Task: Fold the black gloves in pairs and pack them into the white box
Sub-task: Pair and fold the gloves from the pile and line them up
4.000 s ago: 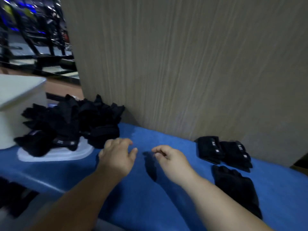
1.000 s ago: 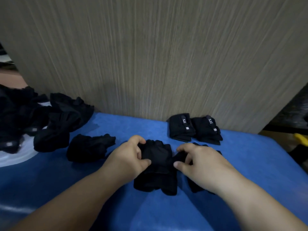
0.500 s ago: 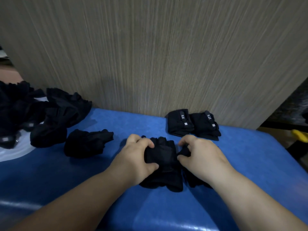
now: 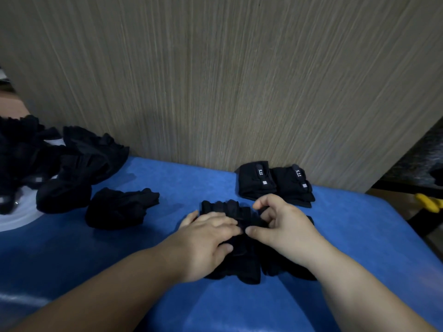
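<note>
Fingers of my left hand lie nearly straight, pressing flat on the black gloves on the blue table. My right hand, fingers curled, pinches their right side. Two folded pairs sit just beyond, against the wood panel. A loose glove and the unfolded pile lie to the left.

The left hand and right hand covered most of the gloves beneath them. The far-left glove pile ran off the left edge and hid most of a white sheet under it. A yellow object at far right was cut off, unidentifiable.
</note>
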The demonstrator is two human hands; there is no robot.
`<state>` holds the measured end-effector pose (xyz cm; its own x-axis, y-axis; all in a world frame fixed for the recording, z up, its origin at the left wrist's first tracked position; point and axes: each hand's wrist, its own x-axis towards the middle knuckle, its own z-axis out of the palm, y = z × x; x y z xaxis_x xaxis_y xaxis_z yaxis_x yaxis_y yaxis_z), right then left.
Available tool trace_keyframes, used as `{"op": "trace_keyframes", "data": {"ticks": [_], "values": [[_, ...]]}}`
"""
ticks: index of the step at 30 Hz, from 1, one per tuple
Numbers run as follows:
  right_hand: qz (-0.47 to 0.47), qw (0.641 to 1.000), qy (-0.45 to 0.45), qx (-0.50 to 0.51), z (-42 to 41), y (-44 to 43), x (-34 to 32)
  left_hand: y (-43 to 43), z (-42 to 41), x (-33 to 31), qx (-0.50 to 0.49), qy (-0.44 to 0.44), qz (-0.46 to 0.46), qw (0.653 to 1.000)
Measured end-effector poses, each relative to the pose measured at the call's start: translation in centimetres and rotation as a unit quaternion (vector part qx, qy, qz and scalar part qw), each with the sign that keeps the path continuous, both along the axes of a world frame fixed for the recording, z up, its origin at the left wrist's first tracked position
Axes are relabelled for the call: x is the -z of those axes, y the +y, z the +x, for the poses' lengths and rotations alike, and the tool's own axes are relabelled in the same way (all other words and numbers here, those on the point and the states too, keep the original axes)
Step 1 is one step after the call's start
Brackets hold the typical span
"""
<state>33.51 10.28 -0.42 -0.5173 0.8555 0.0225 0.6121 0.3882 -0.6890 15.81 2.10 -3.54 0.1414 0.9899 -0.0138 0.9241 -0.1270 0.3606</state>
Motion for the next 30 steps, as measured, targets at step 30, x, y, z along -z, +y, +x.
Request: {"op": "trace_keyframes", "data": {"ticks": [30], "values": [[-0.036,0.962,-0.23,0.141,6.7,4.1,-2.6,0.6,0.5,0.5,0.004,-0.088,0.101,0.991]]}}
